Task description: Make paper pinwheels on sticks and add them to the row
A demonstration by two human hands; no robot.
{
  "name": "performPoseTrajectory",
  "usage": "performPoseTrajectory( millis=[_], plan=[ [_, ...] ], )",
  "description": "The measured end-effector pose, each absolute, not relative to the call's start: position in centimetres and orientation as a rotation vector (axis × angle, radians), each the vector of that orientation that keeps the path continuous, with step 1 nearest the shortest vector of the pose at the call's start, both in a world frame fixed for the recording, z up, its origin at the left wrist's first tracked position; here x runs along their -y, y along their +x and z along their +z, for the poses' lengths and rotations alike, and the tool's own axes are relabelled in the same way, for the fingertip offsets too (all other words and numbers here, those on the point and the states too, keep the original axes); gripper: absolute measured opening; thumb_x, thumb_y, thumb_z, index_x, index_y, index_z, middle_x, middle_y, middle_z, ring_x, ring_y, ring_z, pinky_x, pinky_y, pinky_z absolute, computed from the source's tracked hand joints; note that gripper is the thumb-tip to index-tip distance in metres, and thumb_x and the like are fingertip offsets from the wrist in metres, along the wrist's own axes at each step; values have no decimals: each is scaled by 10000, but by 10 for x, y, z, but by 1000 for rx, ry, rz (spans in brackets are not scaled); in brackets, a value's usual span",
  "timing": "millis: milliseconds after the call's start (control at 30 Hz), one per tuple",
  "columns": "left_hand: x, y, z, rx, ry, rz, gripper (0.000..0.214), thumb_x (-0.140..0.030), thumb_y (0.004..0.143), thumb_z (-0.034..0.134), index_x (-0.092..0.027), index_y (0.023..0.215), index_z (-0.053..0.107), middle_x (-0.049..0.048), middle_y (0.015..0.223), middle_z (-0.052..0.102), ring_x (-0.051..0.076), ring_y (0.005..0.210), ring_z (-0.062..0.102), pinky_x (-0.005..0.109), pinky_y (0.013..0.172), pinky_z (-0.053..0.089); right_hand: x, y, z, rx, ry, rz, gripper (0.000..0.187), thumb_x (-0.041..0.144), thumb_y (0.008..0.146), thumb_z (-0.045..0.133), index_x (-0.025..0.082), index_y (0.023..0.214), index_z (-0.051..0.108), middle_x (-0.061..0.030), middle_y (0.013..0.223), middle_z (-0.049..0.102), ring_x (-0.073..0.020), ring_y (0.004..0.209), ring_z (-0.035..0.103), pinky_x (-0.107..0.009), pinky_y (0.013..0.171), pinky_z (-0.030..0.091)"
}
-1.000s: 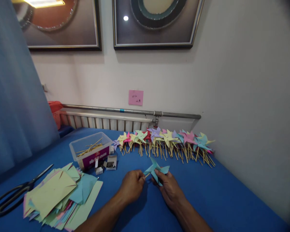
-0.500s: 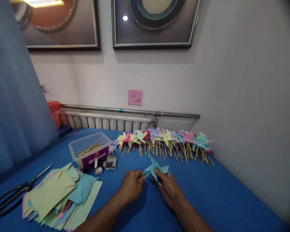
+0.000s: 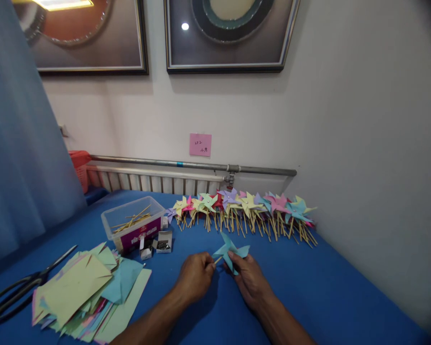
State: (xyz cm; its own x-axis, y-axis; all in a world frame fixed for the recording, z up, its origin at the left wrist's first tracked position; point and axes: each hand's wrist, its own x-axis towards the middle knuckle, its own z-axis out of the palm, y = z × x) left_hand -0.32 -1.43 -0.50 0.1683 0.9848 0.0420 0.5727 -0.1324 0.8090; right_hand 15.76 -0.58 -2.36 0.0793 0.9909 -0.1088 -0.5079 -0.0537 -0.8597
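A light blue paper pinwheel (image 3: 227,251) is held between my two hands above the blue table. My left hand (image 3: 197,274) is closed on the pinwheel's thin wooden stick (image 3: 219,260), of which only a short length shows. The thumb and fingers of my right hand (image 3: 250,276) pinch the paper head at its lower right blade. Beyond my hands, a long row of finished pinwheels (image 3: 247,203) in several colours lies with the sticks towards me.
On the left are a stack of cut coloured paper (image 3: 75,290) and black-handled scissors (image 3: 25,287). Behind them stand a clear plastic tub (image 3: 107,221) of wooden sticks and small open boxes (image 3: 164,241) of metal pins. A wall and radiator (image 3: 158,181) bound the far side.
The view has shifted very slightly. Both hands keep the same hold on the pinwheel, with no other visible movement.
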Motion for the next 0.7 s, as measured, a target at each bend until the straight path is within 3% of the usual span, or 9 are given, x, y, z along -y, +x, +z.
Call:
performPoseTrajectory(
  millis=[367, 700],
  plan=[
    [18, 1, -7, -1519, 1861, 805, 168, -206, 855, 539, -157, 778, 680, -7, 647, 596, 128, 623, 491, 252, 595, 274, 6, 155, -23, 694, -895, 1361, 316, 326, 551, 929, 173, 684, 686, 29, 590, 630, -134, 580, 543, -276, 616, 457],
    [19, 3, -9, -1538, 1879, 782, 176, -212, 876, 537, -160, 797, 686, 4, 681, 640, 133, 652, 525, 252, 604, 278, 6, 154, -23, 697, -902, 1350, 329, 324, 534, 925, 168, 726, 708, -7, 666, 706, -182, 681, 631, -287, 643, 491]
  ],
)
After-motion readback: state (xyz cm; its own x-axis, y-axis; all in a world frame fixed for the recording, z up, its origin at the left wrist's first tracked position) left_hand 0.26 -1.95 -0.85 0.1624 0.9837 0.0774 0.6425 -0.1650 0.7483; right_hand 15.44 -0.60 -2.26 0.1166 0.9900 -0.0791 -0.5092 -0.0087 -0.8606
